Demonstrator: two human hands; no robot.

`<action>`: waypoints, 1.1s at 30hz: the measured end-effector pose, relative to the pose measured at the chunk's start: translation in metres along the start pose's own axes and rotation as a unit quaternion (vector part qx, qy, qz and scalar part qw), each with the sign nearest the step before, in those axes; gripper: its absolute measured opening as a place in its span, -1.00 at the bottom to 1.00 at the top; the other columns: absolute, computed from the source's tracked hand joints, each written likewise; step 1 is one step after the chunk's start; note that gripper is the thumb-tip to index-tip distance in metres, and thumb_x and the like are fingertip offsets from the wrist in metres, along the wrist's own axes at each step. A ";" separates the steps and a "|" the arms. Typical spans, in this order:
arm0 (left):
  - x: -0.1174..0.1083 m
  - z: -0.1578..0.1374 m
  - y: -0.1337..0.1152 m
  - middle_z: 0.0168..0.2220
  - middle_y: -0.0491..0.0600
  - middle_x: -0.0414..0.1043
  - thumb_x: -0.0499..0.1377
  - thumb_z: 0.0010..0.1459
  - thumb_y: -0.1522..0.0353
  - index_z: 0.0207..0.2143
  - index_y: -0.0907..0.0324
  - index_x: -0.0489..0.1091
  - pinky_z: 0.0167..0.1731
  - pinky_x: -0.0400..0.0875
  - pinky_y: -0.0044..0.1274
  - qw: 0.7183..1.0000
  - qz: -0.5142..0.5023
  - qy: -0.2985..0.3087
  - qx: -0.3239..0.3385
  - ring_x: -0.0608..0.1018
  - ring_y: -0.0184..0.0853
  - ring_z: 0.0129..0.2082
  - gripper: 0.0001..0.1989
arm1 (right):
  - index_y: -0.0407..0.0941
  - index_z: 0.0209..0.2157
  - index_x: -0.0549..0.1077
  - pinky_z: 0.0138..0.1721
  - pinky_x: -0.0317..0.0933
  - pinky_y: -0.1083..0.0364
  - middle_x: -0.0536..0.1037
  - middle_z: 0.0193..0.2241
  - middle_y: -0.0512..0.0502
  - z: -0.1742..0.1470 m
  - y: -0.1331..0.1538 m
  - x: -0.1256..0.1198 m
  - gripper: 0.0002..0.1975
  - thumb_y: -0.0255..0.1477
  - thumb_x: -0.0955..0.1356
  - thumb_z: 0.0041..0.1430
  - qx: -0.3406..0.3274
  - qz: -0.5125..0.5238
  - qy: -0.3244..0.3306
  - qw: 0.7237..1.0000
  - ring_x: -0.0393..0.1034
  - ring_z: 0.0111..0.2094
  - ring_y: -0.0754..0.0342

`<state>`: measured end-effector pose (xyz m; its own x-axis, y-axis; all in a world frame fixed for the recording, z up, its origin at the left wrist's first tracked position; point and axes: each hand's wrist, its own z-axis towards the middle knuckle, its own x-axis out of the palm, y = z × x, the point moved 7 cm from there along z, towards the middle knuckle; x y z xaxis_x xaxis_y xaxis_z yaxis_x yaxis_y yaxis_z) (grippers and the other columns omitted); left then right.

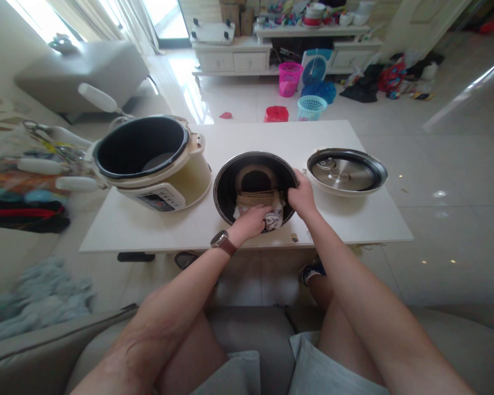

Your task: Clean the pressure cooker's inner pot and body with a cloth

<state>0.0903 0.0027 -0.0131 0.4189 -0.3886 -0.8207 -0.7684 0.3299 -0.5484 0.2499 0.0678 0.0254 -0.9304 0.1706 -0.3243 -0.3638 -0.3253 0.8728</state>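
Observation:
A dark inner pot (226, 170) stands tilted toward me on the white table (247, 134). My right hand (302, 195) grips its right rim, thumb and fingers closed about the edge. Inside the pot, my left hand (253, 220) presses a folded brown and white patterned cloth (274, 217) against the inner wall, its fingers partly hidden. Left of the pot sits the white electric pressure cooker body (197, 181), open at the top, with a control panel on its front. To the right lies the cooker's lid (341, 174), its metal underside facing up.
White-handled utensils (99, 99) stand behind and beside the cooker at the left. Pink (290, 79) and light blue (312, 108) plastic baskets and a red bin (276, 114) are on the floor beyond the table. A TV cabinet (233, 60) lines the far wall.

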 end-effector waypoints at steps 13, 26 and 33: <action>-0.023 -0.007 0.006 0.14 0.11 0.58 0.03 0.28 0.55 0.19 0.06 0.54 0.23 0.41 -0.21 0.992 0.111 -0.029 -0.048 0.60 -0.04 0.15 -0.47 | -0.11 0.09 0.63 0.38 0.26 -0.22 0.68 0.11 -0.08 0.004 0.008 -0.003 -0.34 -0.58 0.27 -0.09 0.001 0.025 0.004 1.000 0.51 0.19 -0.16; -0.008 0.003 -0.014 0.33 0.05 0.48 -0.01 0.19 0.66 0.33 0.11 0.41 0.35 0.31 -0.39 0.995 -0.062 -0.057 0.060 0.48 -0.23 0.34 -0.29 | -0.12 0.08 0.63 0.38 0.28 -0.16 0.68 0.11 -0.07 0.001 0.006 -0.004 -0.31 -0.60 0.25 -0.12 0.006 0.016 -0.014 1.000 0.51 0.21 -0.14; -0.001 -0.004 -0.002 0.15 0.11 0.61 0.04 0.24 0.61 0.14 0.07 0.58 0.26 0.40 -0.27 0.994 0.086 0.060 -0.019 0.58 -0.10 0.22 -0.46 | -0.15 0.04 0.66 0.28 0.39 -0.15 0.73 0.01 -0.09 0.006 0.011 -0.010 -0.31 -0.60 0.26 -0.18 0.018 0.005 0.019 1.000 0.57 0.11 -0.15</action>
<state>0.0896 -0.0012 -0.0102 0.2206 -0.4301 -0.8754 -0.8422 0.3688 -0.3934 0.2557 0.0686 0.0403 -0.9353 0.1315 -0.3286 -0.3533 -0.2936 0.8883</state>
